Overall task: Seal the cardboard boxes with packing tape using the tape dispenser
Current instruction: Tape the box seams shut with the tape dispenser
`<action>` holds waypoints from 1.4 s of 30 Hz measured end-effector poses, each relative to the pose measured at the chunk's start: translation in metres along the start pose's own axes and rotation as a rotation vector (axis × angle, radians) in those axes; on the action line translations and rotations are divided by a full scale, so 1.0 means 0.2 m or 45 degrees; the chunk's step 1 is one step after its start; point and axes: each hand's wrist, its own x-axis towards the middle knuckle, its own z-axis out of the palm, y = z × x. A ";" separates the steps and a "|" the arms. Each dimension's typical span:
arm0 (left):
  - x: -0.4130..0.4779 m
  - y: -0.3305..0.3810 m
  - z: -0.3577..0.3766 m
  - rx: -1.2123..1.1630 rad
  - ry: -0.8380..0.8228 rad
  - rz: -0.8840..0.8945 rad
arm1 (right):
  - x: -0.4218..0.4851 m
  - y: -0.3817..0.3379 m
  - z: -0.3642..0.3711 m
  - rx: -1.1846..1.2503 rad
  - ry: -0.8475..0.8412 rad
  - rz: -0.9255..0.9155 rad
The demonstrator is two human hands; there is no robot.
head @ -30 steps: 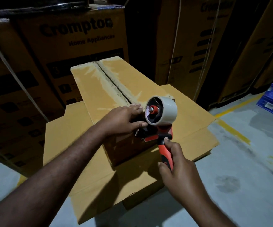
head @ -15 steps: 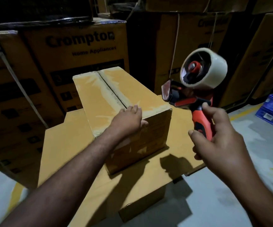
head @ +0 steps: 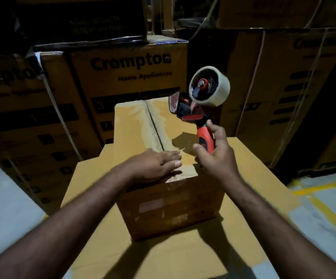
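A small brown cardboard box (head: 135, 125) stands on a larger flat box (head: 183, 256), its top flaps meeting in a centre seam that runs away from me. My left hand (head: 155, 165) lies flat with straight fingers on the near end of the top, over the seam. My right hand (head: 216, 156) grips the red handle of the tape dispenser (head: 200, 103), held upright above the box's right side. Its roll of clear tape sits at the top, with the black and red head facing left.
Stacked printed cartons (head: 131, 71) form a wall behind and on the left. More strapped cartons (head: 288, 93) rise on the right. Grey floor with yellow lines (head: 328, 212) lies to the right, and pale floor (head: 4, 198) to the left.
The dispenser was lifted off the near end of the box, swung out to the right, and now comes back over the box top. My left hand stays at the near end, now lying flat.
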 end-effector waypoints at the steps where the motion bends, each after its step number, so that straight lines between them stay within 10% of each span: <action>1: 0.03 -0.05 0.01 0.074 -0.008 -0.028 | 0.02 0.03 0.01 0.013 -0.028 0.008; 19: 0.65 -0.48 -0.13 0.304 0.046 -0.532 | 0.08 0.16 -0.01 0.138 -0.154 0.131; 31: 0.27 -0.15 -0.03 0.317 0.036 -0.163 | 0.21 0.18 0.07 0.266 -0.105 0.165; 42: 0.43 -0.53 -0.14 0.076 0.157 -0.835 | 0.15 0.13 0.12 0.103 0.037 0.128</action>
